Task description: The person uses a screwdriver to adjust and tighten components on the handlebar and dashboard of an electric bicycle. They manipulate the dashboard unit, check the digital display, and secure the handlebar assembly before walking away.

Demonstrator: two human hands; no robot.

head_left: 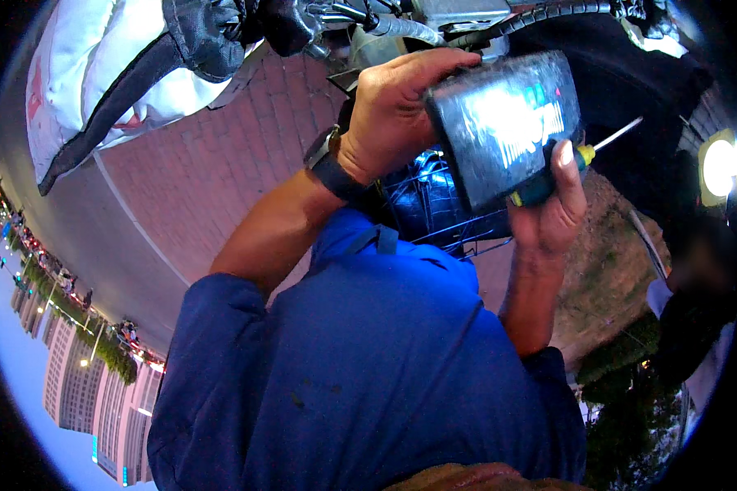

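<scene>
Dark box: held up between both hands above the wire basket (pixel 458 222), lit label side facing the camera; box (pixel 504 127) tilted.
Left hand (pixel 397 102): on box's left/upper edge, fingers mostly hidden behind; exact opening can't tell.
Right hand (pixel 558 200): thumb against box's lower right, fingers curled round the screwdriver (pixel 586 155), spread otherwise hidden.
Screwdriver tip: pointing out right, clear of the box.
Done: box in hand, screwdriver out.
Left: box looks not yet set down or fastened; wiring/mounts hidden, remainder can't tell.
Around: cables (pixel 405 29) beyond, brick paving (pixel 213 176) below.
</scene>
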